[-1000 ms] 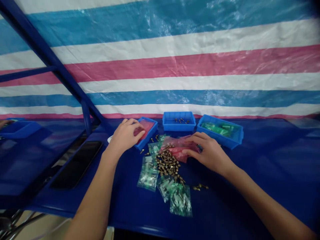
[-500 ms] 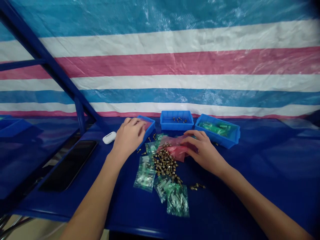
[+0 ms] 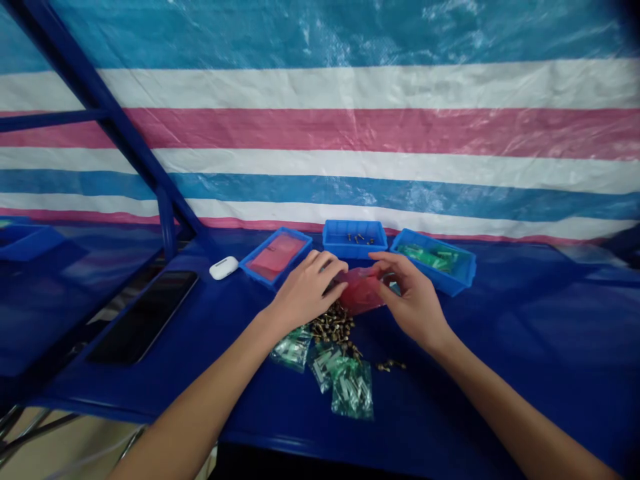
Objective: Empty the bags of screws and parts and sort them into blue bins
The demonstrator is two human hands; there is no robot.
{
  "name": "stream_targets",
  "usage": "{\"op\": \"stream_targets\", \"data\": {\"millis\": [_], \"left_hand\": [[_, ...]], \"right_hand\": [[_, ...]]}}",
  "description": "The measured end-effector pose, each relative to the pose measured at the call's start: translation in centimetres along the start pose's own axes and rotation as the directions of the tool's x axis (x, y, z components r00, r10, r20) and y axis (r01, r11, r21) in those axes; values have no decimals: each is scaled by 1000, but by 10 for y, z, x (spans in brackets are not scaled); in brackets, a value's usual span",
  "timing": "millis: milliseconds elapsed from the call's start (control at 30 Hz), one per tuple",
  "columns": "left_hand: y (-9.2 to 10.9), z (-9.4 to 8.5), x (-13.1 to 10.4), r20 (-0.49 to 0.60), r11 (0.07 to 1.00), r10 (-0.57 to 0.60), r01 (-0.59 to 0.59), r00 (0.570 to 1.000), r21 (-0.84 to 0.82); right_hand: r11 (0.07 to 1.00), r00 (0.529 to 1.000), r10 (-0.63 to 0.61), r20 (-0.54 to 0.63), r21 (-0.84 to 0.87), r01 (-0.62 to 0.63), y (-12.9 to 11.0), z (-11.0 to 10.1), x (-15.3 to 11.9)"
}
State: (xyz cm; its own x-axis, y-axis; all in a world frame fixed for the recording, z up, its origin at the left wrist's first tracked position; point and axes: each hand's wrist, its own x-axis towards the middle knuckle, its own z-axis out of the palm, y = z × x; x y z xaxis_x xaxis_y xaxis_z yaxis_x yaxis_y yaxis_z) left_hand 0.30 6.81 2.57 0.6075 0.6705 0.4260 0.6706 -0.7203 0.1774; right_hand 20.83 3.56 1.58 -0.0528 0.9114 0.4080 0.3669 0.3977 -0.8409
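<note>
A red plastic bag (image 3: 361, 292) is pinched at its right side by my right hand (image 3: 413, 300), thumb against fingers. My left hand (image 3: 310, 290) is at the bag's left edge, thumb and fingers curved and apart; whether they touch the film is hard to tell. Below the bag lies a heap of small brass-coloured screw-like parts (image 3: 334, 328), partly hidden by my left hand. Clear green-tinted bags with pale pieces inside lie before it, among them a front bag (image 3: 353, 390) and a left bag (image 3: 293, 350).
At the back stand a blue bin with flat red bags (image 3: 276, 256), a bin with a few brass parts (image 3: 354, 240) and a bin with green bags (image 3: 436, 260). A white earbud case (image 3: 223, 268) and a black phone (image 3: 145, 317) lie left. A few loose parts (image 3: 390, 365) lie right.
My left hand has moved right, from over the bin of red bags to the left edge of the red bag. My right hand still has the bag, now bunched closer. The view has shifted slightly.
</note>
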Motion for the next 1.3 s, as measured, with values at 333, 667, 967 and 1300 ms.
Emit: {"op": "stream_targets", "data": {"millis": [333, 667, 967, 1300], "left_hand": [[4, 7, -1, -93, 963, -158, 133, 983, -234], [11, 2, -2, 218, 265, -105, 239, 970, -934], [13, 6, 0, 281, 169, -288, 337, 916, -926], [15, 1, 2, 278, 269, -310, 364, 909, -892]], "right_hand": [[996, 964, -33, -262, 69, 52, -5, -14, 7], [930, 971, 232, -61, 305, -203, -4, 0, 0], [836, 939, 344, 19, 450, -316, 1, 2, 1], [869, 939, 334, 82, 360, -340, -5, 2, 0]]}}
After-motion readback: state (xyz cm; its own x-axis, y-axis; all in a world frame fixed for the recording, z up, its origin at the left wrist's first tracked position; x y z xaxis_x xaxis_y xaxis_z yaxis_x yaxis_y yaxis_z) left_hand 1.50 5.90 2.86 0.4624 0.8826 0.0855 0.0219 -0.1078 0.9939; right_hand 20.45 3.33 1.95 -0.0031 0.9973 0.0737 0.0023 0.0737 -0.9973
